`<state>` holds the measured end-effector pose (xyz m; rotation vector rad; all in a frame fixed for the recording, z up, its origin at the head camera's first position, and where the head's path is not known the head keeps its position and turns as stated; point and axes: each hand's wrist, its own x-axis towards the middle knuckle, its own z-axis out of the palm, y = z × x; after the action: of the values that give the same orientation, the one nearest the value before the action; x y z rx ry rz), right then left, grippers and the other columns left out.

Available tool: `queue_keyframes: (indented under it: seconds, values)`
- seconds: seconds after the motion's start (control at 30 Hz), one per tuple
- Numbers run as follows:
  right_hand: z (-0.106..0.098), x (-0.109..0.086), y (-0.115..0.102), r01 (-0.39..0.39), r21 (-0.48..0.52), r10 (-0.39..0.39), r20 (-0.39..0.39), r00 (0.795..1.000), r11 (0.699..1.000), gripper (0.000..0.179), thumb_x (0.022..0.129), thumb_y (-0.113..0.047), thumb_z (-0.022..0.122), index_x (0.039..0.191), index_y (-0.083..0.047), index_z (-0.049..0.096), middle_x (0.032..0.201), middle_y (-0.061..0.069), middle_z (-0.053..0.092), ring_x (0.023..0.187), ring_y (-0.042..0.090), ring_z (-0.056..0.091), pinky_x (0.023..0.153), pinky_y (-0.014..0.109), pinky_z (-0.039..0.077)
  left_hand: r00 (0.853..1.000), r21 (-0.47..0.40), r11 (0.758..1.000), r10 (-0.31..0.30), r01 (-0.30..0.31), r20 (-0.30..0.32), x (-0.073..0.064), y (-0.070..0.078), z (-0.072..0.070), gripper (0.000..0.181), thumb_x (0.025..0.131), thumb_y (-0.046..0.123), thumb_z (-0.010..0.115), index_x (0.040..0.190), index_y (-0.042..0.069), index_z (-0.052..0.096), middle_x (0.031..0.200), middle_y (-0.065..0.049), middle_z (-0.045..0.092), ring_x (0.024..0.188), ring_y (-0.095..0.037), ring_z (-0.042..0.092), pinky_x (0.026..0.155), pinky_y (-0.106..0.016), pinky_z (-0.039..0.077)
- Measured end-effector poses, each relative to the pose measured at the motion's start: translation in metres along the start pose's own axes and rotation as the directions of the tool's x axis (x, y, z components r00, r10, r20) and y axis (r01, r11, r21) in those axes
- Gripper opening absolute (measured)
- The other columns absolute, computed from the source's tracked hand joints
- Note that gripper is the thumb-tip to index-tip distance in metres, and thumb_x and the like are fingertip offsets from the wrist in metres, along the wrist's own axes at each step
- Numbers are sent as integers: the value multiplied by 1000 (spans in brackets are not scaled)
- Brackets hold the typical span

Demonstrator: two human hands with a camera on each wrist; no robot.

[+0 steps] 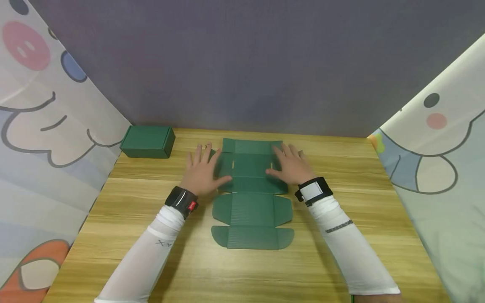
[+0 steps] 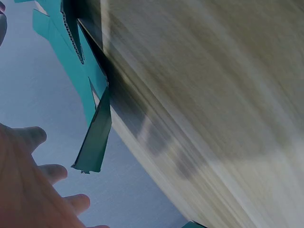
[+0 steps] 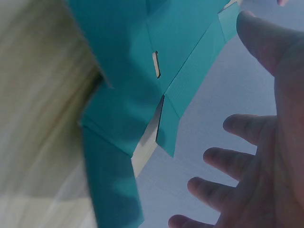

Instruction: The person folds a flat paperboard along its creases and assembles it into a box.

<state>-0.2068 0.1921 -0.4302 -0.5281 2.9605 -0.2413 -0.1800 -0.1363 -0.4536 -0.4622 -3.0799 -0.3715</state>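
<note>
An unfolded green cardboard box blank (image 1: 251,206) lies on the wooden table with its flaps spread out. My left hand (image 1: 202,172) is over its left side flaps, fingers spread and straight. Over the right side flaps is my right hand (image 1: 293,166), its fingers also spread. In the left wrist view a side flap (image 2: 95,137) of the blank tilts up near the fingers. The right wrist view shows a slot and creases in the cardboard (image 3: 128,104), with the right hand's fingers apart from it. Neither hand grips anything.
A folded, closed green box (image 1: 147,142) stands at the table's back left corner. Behind the wooden table (image 1: 333,164) rises a grey wall (image 1: 257,67), and printed panels flank it on both sides.
</note>
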Motion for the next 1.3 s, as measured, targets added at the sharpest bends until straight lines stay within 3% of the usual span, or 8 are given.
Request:
queue_keyframes:
  seconds: [0.17,0.33,0.43,0.57,0.87,1.13,1.3]
  values:
    - [-6,22,-1,31,-25,-30,46,998,999,88,98,-58,63,165,-12,29,172,21,25,158,48,22,125,72,22,999,22,999,47,-47,-8,3,9,2,99,90,75,61,165,19,28,175,-18,15,162,-47,8,126,-74,13]
    - [-9,44,-1,64,-52,-60,72,996,997,79,102,-48,63,163,-8,32,169,21,31,156,46,29,124,68,28,991,87,988,128,-125,-33,5,22,10,83,92,66,66,154,13,49,165,-19,38,155,-46,30,126,-64,29]
    - [-8,56,0,70,-66,-64,79,995,995,74,103,-42,63,162,-8,34,167,20,36,155,44,34,124,66,31,984,99,979,179,-178,-3,3,32,18,75,93,63,68,147,11,58,155,-17,50,146,-42,43,121,-58,40]
    - [-5,70,0,80,-79,-74,76,994,994,70,102,-37,66,160,-7,38,164,19,41,152,41,40,123,63,34,970,69,969,234,-238,60,-3,45,25,67,94,58,70,142,11,62,147,-14,57,138,-37,50,115,-54,47]
    - [8,86,6,113,-161,-102,75,992,980,62,97,-31,74,151,-9,52,154,16,56,141,38,55,116,62,44,941,26,955,287,-296,178,-15,59,23,64,95,57,69,144,17,62,145,-9,60,136,-33,54,115,-55,45]
    - [13,80,12,84,-181,-74,65,995,980,56,97,-32,74,144,-8,58,141,17,66,128,38,64,110,63,48,944,27,962,263,-273,197,-15,55,10,66,94,60,69,143,17,63,148,-10,60,143,-35,52,122,-70,31]
    - [8,68,12,55,-187,-39,89,995,981,55,98,-36,72,142,-6,59,135,19,68,120,40,68,108,66,48,952,11,963,266,-270,151,-15,49,6,65,93,58,71,142,15,63,147,-13,61,144,-37,51,122,-69,31]
